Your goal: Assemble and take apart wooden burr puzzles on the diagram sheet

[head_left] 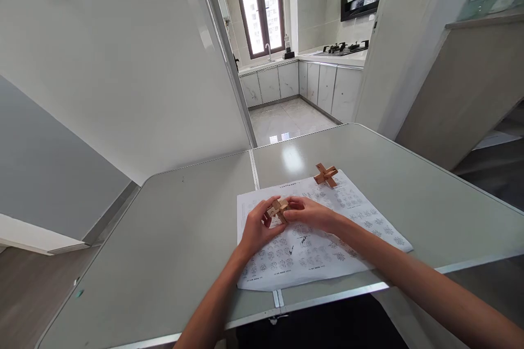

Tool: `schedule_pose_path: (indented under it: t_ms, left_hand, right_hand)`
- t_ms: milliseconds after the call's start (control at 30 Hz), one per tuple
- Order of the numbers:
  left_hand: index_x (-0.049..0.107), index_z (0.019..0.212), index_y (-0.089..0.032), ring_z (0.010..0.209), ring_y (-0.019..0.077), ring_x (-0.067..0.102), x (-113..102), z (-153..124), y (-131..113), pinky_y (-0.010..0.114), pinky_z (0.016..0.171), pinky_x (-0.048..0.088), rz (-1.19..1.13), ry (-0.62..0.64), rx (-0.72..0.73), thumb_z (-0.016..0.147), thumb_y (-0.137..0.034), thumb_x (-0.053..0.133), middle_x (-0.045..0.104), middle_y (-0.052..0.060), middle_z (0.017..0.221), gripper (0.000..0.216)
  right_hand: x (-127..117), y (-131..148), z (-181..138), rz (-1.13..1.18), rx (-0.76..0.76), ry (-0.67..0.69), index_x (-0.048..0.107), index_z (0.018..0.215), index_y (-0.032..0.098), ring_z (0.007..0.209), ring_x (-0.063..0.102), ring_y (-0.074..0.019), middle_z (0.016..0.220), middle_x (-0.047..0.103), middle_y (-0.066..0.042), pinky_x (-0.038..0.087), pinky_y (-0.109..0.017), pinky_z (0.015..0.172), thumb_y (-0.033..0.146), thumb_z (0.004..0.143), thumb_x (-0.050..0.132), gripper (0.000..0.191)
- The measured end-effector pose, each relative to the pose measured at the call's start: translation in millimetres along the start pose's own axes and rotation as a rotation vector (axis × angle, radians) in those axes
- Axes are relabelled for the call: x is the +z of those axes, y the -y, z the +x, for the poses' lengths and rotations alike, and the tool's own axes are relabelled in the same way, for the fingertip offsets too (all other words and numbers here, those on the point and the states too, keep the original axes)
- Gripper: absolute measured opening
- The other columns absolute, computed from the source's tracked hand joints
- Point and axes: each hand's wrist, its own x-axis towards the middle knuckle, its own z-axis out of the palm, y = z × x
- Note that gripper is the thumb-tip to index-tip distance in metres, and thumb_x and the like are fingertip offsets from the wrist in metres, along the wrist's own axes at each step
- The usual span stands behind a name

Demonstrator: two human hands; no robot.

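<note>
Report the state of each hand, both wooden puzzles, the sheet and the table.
Held wooden puzzle: gripped, partly covered
Left hand: closed on it
Right hand: likewise
Cross-shaped wooden puzzle: interlocked, untouched
Printed sheet: spread out, print up
Folding table: opened flat

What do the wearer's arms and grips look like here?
Both are bare: the left grip and right grip are ungloved human hands, with no rings visible, and the left forearm and right forearm show no sleeve, watch or bracelet.
</note>
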Motion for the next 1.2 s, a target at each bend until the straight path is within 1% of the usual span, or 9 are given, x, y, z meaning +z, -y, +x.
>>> schedule_pose_path:
  t_ms: [100, 233, 400, 533, 667, 833, 1033, 1100, 1200]
  left_hand:
    - [0.058, 0.140, -0.034, 0.078, 0.0124, 0.056, 0.6, -0.2, 0.9, 0.021, 0.060, 0.050, 0.035, -0.007, 0.029, 0.080, -0.028, 0.080, 0.057, 0.002, 0.103, 0.064]
    - [0.059, 0.138, -0.034, 0.088, 0.0144, 0.061, 0.0, 1.2, -2.4, 0.022, 0.064, 0.052, 0.004, -0.025, 0.035, 0.079, -0.028, 0.081, 0.058, 0.005, 0.121, 0.063]
    - [0.058, 0.136, -0.027, 0.075, 0.0118, 0.059, -2.9, 4.9, -6.8, 0.023, 0.063, 0.052, -0.169, -0.054, -0.094, 0.078, -0.033, 0.084, 0.066, 0.003, 0.106, 0.063]
    - [0.058, 0.136, -0.026, 0.077, 0.0124, 0.060, -5.1, 5.6, -8.4, 0.026, 0.071, 0.054, -0.299, -0.008, -0.140, 0.079, -0.033, 0.084, 0.067, 0.003, 0.104, 0.063]
    - [0.056, 0.138, -0.028, 0.079, 0.0130, 0.060, -5.8, 4.2, -9.8, 0.030, 0.081, 0.055, -0.349, 0.049, -0.128, 0.080, -0.030, 0.084, 0.066, 0.003, 0.105, 0.064]
    - [0.060, 0.136, -0.032, 0.086, 0.0150, 0.059, -6.0, 2.5, -9.7, 0.034, 0.090, 0.054, -0.225, 0.029, -0.072, 0.077, -0.027, 0.086, 0.061, 0.003, 0.110, 0.064]
    - [0.049, 0.148, -0.032, 0.089, 0.0158, 0.062, -6.8, 3.0, -6.1, 0.031, 0.083, 0.054, -0.372, 0.115, -0.178, 0.082, -0.033, 0.082, 0.062, 0.006, 0.116, 0.074]
    - [0.044, 0.151, -0.032, 0.083, 0.0125, 0.061, -6.2, 5.0, -1.8, 0.028, 0.078, 0.053, -0.412, 0.066, -0.221, 0.084, -0.036, 0.080, 0.061, 0.007, 0.122, 0.077]
    - [0.050, 0.142, -0.029, 0.081, 0.0100, 0.059, -4.5, 8.5, 6.1, 0.024, 0.071, 0.052, -0.404, -0.101, -0.256, 0.085, -0.041, 0.078, 0.054, 0.008, 0.132, 0.065]
  right_hand:
    - [5.1, 3.3, -2.5, -0.009, 0.009, 0.035, 0.071, 0.119, 0.022, 0.114, 0.068, -0.0263, 0.120, 0.074, -0.009, 0.049, -0.044, 0.105, 0.037, 0.082, 0.083, 0.042]
    - [6.3, 1.1, -0.7, -0.021, 0.012, 0.026, 0.069, 0.121, 0.021, 0.114, 0.068, -0.0264, 0.121, 0.073, -0.009, 0.049, -0.044, 0.105, 0.042, 0.083, 0.081, 0.044]
    - [6.8, -3.8, 4.5, -0.028, -0.071, -0.058, 0.063, 0.127, 0.023, 0.110, 0.070, -0.0265, 0.114, 0.074, -0.009, 0.054, -0.046, 0.101, 0.059, 0.096, 0.061, 0.048]
    - [10.6, -4.0, 3.9, -0.374, -0.295, -0.199, 0.059, 0.127, 0.026, 0.095, 0.071, -0.0239, 0.103, 0.074, -0.006, 0.057, -0.042, 0.088, 0.054, 0.100, 0.058, 0.039]
    - [10.0, -3.1, 3.0, -0.590, -0.398, -0.259, 0.064, 0.101, 0.023, 0.081, 0.065, -0.0204, 0.091, 0.070, -0.004, 0.052, -0.035, 0.075, 0.053, 0.102, 0.051, 0.032]
    - [5.2, -2.4, 5.7, -0.421, -0.235, -0.135, 0.053, 0.075, 0.022, 0.063, 0.053, -0.0158, 0.066, 0.056, 0.002, 0.043, -0.031, 0.065, 0.061, 0.100, 0.048, 0.046]
    - [5.7, -4.2, 7.9, -0.052, -0.042, -0.052, 0.063, 0.081, 0.018, 0.059, 0.051, -0.0137, 0.068, 0.053, 0.002, 0.042, -0.029, 0.057, 0.061, 0.093, 0.059, 0.044]
    - [4.1, -4.6, 8.6, 0.081, 0.009, -0.061, 0.065, 0.085, 0.018, 0.058, 0.051, -0.0130, 0.072, 0.056, 0.001, 0.043, -0.028, 0.055, 0.058, 0.092, 0.061, 0.041]
    - [-4.6, -5.9, 11.5, 0.262, 0.046, -0.186, 0.065, 0.085, 0.019, 0.056, 0.049, -0.0120, 0.076, 0.059, 0.000, 0.044, -0.027, 0.052, 0.052, 0.089, 0.067, 0.033]
